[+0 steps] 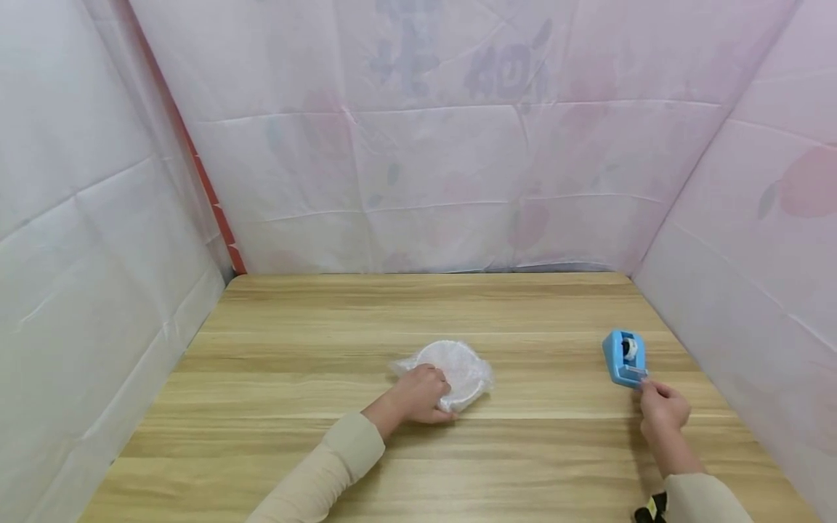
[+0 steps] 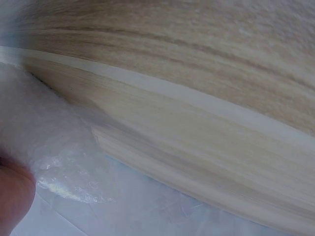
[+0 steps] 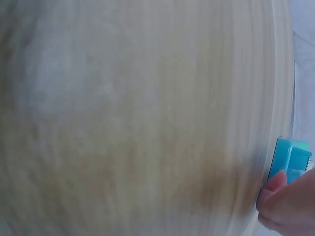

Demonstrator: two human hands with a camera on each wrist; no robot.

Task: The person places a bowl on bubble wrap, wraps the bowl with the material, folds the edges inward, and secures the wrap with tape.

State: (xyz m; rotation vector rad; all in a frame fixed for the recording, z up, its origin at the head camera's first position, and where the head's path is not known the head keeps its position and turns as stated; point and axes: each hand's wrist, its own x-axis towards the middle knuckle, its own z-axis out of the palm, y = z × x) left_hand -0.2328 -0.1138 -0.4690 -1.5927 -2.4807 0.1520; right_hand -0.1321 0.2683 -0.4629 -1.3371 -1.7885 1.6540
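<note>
A round white dish-like object in clear bubble wrap (image 1: 461, 367) lies on the wooden table, its wrapping bunched out at the sides. My left hand (image 1: 421, 392) grips its near left edge, fingers over the top and thumb along the near side. In the left wrist view, part of the bubble wrap (image 2: 59, 132) shows beside a bit of the hand (image 2: 15, 196). To the right stands a blue tape dispenser (image 1: 615, 356) with a small roll in it. My right hand (image 1: 663, 410) is at its near end, fingertips pinching the tape's end by the cutter; the dispenser (image 3: 280, 157) also shows in the right wrist view.
The wooden table (image 1: 294, 327) is bordered by pale sheets hanging at the back (image 1: 425, 160), left (image 1: 98, 218) and right (image 1: 752, 240). A small black and yellow item (image 1: 650, 508) is partly visible by the right sleeve at the bottom edge.
</note>
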